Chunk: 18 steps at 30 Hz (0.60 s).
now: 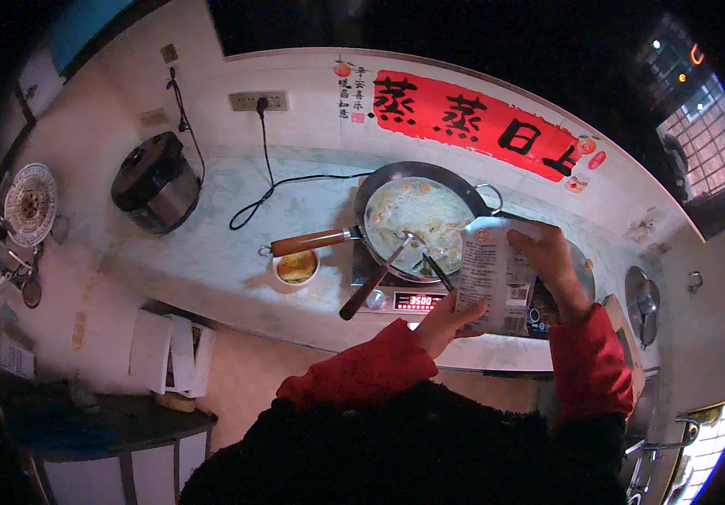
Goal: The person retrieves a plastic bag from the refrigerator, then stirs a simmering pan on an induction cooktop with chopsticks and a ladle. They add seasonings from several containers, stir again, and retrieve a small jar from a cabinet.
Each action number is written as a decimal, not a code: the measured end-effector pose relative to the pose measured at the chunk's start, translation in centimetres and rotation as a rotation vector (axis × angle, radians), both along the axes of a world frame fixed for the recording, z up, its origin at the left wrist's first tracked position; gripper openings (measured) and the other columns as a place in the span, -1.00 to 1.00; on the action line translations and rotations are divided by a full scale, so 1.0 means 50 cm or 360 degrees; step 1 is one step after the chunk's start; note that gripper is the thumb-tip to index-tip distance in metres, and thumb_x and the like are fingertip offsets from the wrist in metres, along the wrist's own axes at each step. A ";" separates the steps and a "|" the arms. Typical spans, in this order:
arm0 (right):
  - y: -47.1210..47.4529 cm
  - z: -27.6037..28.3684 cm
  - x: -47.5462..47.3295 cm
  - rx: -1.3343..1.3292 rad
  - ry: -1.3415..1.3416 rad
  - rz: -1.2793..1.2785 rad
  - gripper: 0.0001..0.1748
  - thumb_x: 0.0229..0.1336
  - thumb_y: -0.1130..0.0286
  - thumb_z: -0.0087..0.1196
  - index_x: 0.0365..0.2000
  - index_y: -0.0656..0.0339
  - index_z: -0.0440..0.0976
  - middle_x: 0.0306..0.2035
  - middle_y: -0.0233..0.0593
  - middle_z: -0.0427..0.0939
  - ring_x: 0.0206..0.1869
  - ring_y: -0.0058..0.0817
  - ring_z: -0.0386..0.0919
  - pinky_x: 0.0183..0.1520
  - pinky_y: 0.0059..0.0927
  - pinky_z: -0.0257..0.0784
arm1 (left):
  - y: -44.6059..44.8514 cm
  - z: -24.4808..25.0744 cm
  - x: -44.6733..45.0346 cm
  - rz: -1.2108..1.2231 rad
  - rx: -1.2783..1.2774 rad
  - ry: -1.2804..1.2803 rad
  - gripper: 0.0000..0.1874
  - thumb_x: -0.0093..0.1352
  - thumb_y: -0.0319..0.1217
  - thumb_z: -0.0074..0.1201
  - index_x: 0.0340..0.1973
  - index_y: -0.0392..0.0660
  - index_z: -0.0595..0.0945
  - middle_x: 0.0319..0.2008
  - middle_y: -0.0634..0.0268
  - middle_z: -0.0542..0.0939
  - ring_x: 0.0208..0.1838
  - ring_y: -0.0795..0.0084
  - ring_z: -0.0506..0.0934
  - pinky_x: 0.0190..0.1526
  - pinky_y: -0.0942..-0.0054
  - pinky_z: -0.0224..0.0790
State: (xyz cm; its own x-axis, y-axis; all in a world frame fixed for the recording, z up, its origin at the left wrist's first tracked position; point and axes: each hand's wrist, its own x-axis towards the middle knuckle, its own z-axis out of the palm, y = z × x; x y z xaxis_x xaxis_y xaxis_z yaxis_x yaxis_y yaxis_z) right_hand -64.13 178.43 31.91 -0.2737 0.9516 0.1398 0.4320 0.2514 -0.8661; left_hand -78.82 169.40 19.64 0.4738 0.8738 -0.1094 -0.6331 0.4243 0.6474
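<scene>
My left hand (449, 320) grips the lower left edge of a printed plastic food packet (495, 278). At the packet's upper right, my right hand (545, 255) holds it too, and the packet is upright before me. Behind it a wok (400, 170) with a wooden handle (312, 242) holds bubbling pale liquid (419, 208) with orange and green bits. A dark-handled utensil (368, 290) and a black utensil (438, 271) lean in the wok, their lower ends in the liquid. The wok stands on an induction cooker (378, 300) with a lit red display.
Left of the cooker is a white bowl of yellowish food (296, 267) beneath the wok handle. A dark electric cooker (159, 183) stands further left. A black cord (267, 196) runs over the counter to a wall socket (242, 101). Metal lids (642, 303) are at the right.
</scene>
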 end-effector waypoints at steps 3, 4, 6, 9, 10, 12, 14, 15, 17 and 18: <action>0.064 -0.026 0.008 0.0218 -0.0528 -0.0052 -0.74 -0.03 0.32 0.08 -0.45 0.37 0.50 -0.58 -0.09 0.49 -0.52 -0.39 0.49 -0.38 -0.35 0.36 | 0.043 0.000 0.030 0.0070 -0.0042 0.0293 -0.52 0.28 -0.11 0.10 0.02 -0.06 0.43 -0.07 0.32 0.52 -0.06 0.43 0.48 -0.13 0.31 0.40; 0.083 -0.037 0.007 0.0173 -0.0472 -0.0083 -0.74 -0.01 0.31 0.08 -0.45 0.37 0.50 -0.58 -0.11 0.50 -0.52 -0.42 0.48 -0.39 -0.36 0.36 | 0.056 0.001 0.037 0.0107 -0.0038 0.0291 -0.53 0.28 -0.11 0.10 0.01 -0.07 0.44 -0.09 0.31 0.53 -0.08 0.44 0.49 -0.15 0.33 0.40; 0.119 -0.054 0.005 -0.0057 -0.0254 -0.0198 -0.70 0.04 0.28 0.09 -0.47 0.40 0.50 -0.59 -0.23 0.51 -0.55 -0.53 0.43 -0.42 -0.43 0.34 | 0.086 0.000 0.043 0.0139 -0.0131 0.0242 -0.56 0.27 -0.13 0.12 -0.04 -0.10 0.49 -0.14 0.33 0.54 -0.13 0.49 0.48 -0.17 0.40 0.38; 0.166 -0.063 -0.005 -0.0164 -0.0218 -0.0201 -0.70 0.06 0.28 0.11 -0.48 0.39 0.52 -0.58 -0.34 0.50 -0.56 -0.63 0.39 -0.47 -0.50 0.32 | 0.123 -0.005 0.050 0.0260 -0.0038 0.0138 -0.56 0.27 -0.15 0.13 -0.06 -0.14 0.49 -0.14 0.34 0.54 -0.14 0.53 0.47 -0.15 0.46 0.35; 0.171 -0.067 -0.010 -0.0231 -0.0059 -0.0202 -0.74 0.06 0.29 0.13 -0.47 0.34 0.54 -0.60 -0.41 0.48 -0.60 -0.68 0.34 -0.53 -0.56 0.27 | 0.135 -0.006 0.051 0.0291 -0.0021 0.0107 -0.57 0.26 -0.15 0.15 -0.07 -0.16 0.51 -0.17 0.35 0.55 -0.17 0.56 0.48 -0.14 0.50 0.33; 0.183 -0.066 -0.017 -0.0378 -0.0122 -0.0066 -0.75 0.06 0.29 0.15 -0.49 0.31 0.55 -0.62 -0.45 0.47 -0.62 -0.71 0.31 -0.56 -0.58 0.24 | 0.149 -0.009 0.054 0.0347 -0.0106 0.0114 -0.56 0.20 -0.15 0.21 -0.09 -0.09 0.53 -0.25 0.38 0.57 -0.23 0.56 0.51 -0.26 0.50 0.41; 0.189 -0.067 -0.023 -0.0471 -0.0110 0.0106 -0.75 0.05 0.30 0.16 -0.52 0.32 0.54 -0.65 -0.48 0.44 -0.64 -0.73 0.30 -0.61 -0.58 0.20 | 0.152 -0.010 0.054 0.0371 -0.0178 0.0082 -0.53 0.16 -0.11 0.24 -0.10 -0.06 0.54 -0.30 0.39 0.58 -0.28 0.56 0.53 -0.33 0.51 0.45; 0.194 -0.069 -0.026 -0.0376 -0.0207 0.0019 -0.75 0.06 0.30 0.16 -0.52 0.32 0.54 -0.65 -0.48 0.44 -0.64 -0.73 0.30 -0.61 -0.58 0.20 | 0.154 -0.010 0.054 0.0370 -0.0196 0.0058 -0.50 0.15 -0.08 0.24 -0.09 -0.06 0.53 -0.31 0.39 0.58 -0.30 0.56 0.53 -0.34 0.52 0.44; 0.201 -0.075 -0.032 -0.0288 -0.0352 -0.0119 -0.76 0.06 0.31 0.15 -0.52 0.32 0.54 -0.65 -0.48 0.43 -0.65 -0.73 0.29 -0.61 -0.58 0.20 | 0.154 -0.008 0.052 0.0342 -0.0246 0.0041 -0.45 0.13 -0.02 0.23 -0.08 -0.06 0.52 -0.32 0.39 0.58 -0.33 0.56 0.53 -0.36 0.55 0.42; 0.205 -0.076 -0.032 -0.0292 -0.0376 -0.0143 -0.78 0.07 0.33 0.14 -0.49 0.32 0.54 -0.64 -0.46 0.45 -0.65 -0.72 0.32 -0.61 -0.56 0.24 | 0.156 -0.007 0.050 0.0328 -0.0265 0.0069 -0.48 0.15 -0.03 0.22 -0.10 -0.07 0.53 -0.31 0.39 0.58 -0.32 0.55 0.53 -0.33 0.55 0.41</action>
State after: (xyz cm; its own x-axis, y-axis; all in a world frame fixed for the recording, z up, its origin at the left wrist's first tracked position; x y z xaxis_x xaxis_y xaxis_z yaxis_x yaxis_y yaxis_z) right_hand -65.71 188.68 28.10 -0.1916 0.9770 -0.0940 0.6401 0.0518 -0.7665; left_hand -76.33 177.22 19.27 0.2798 0.9196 -0.2756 -0.6904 0.3923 0.6078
